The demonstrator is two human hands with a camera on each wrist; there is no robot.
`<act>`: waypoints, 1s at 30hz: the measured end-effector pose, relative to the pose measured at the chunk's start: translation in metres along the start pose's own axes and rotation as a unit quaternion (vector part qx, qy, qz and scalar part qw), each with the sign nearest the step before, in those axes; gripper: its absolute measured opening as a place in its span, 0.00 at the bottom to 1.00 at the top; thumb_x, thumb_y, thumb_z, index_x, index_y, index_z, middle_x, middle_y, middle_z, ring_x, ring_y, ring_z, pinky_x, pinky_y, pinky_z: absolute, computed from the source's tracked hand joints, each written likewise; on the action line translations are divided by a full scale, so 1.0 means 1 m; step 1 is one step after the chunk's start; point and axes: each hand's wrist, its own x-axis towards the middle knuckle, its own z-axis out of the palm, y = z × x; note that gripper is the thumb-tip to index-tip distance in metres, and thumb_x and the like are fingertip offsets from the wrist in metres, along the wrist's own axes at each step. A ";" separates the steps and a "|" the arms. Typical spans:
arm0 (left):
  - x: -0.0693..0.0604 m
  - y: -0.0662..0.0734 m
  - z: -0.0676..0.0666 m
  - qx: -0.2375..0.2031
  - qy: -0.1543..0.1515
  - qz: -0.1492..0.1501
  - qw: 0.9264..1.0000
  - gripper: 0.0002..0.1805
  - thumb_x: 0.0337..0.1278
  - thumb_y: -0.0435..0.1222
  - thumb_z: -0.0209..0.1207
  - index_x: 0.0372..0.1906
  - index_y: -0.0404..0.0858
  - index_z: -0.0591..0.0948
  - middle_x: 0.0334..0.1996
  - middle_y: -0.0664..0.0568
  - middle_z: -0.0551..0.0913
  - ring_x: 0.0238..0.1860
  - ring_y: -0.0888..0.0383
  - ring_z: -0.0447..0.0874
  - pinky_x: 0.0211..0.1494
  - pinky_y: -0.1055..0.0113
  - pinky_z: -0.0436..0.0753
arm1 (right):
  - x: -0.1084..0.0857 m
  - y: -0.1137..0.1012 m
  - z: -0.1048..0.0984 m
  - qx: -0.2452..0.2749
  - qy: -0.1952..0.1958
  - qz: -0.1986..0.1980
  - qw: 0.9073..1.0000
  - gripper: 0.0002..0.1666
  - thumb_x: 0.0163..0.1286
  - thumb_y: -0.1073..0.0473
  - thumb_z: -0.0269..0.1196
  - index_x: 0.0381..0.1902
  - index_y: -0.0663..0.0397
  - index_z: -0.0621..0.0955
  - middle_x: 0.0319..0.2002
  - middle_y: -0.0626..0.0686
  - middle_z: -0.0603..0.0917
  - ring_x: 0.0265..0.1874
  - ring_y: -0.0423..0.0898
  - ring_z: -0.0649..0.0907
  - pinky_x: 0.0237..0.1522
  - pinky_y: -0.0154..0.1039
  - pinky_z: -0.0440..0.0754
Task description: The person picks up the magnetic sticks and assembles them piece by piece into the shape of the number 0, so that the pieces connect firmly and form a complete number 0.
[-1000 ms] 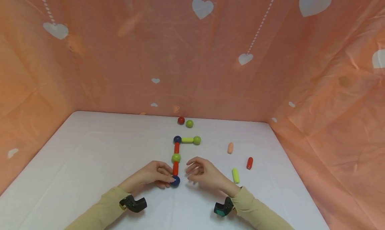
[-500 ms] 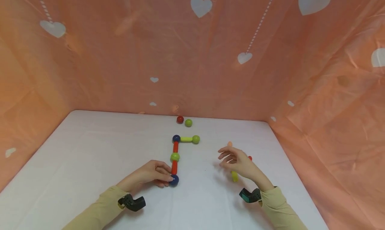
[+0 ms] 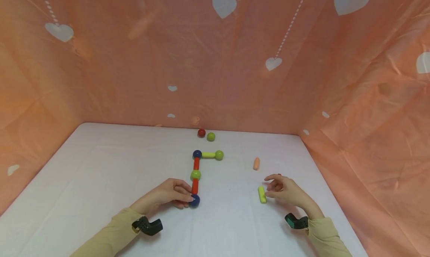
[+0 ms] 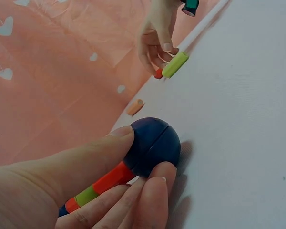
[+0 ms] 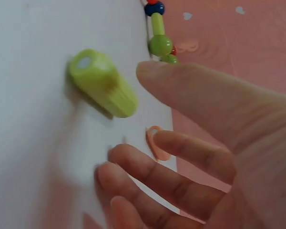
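Observation:
The left hand (image 3: 171,192) pinches the dark blue ball (image 3: 194,201) at the near end of a chain; in the left wrist view its thumb and fingers lie round that ball (image 4: 153,147). From there the chain runs away through a red rod (image 3: 195,186), a green ball (image 3: 196,175), another red rod (image 3: 196,163) and a blue ball (image 3: 197,154). A yellow-green rod (image 3: 208,155) turns right to a green ball (image 3: 219,155). Just right of a loose yellow-green rod (image 3: 262,194), the right hand (image 3: 287,191) hovers with parted fingers, holding nothing, and mostly hides a red rod (image 3: 279,174).
An orange rod (image 3: 256,163) lies on the white table (image 3: 134,152), behind the loose yellow-green one. Near the back edge are a red ball (image 3: 201,133) and a green ball (image 3: 211,136). Orange cloth with pale hearts (image 3: 224,6) stands behind and at both sides.
The right hand has moved right, away from beside the chain and across to the loose rods, uncovering the orange and yellow-green ones. The left hand stays on the blue ball.

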 end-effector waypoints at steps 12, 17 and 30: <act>-0.001 0.000 -0.001 -0.003 -0.004 0.004 1.000 0.23 0.48 0.37 0.71 0.47 0.29 0.78 0.33 0.43 0.86 0.31 0.54 0.85 0.36 0.66 0.85 | 0.000 -0.006 0.015 -0.027 0.013 -0.028 0.999 0.23 0.52 0.57 0.75 0.42 0.61 0.78 0.28 0.50 0.77 0.26 0.40 0.75 0.29 0.31 0.75; 0.001 0.000 0.000 0.000 -0.002 0.000 1.000 0.23 0.48 0.37 0.71 0.47 0.30 0.78 0.33 0.43 0.86 0.31 0.54 0.85 0.36 0.65 0.85 | 0.001 -0.010 0.019 -0.027 -0.004 -0.037 0.999 0.22 0.52 0.63 0.74 0.44 0.61 0.78 0.29 0.51 0.77 0.28 0.42 0.76 0.30 0.32 0.76; 0.000 0.002 -0.001 -0.001 -0.013 0.007 1.000 0.23 0.49 0.36 0.70 0.48 0.28 0.77 0.33 0.43 0.86 0.31 0.54 0.85 0.35 0.66 0.85 | 0.009 -0.009 0.023 -0.032 -0.049 -0.066 0.996 0.17 0.60 0.68 0.67 0.48 0.53 0.81 0.41 0.46 0.81 0.39 0.45 0.77 0.41 0.36 0.77</act>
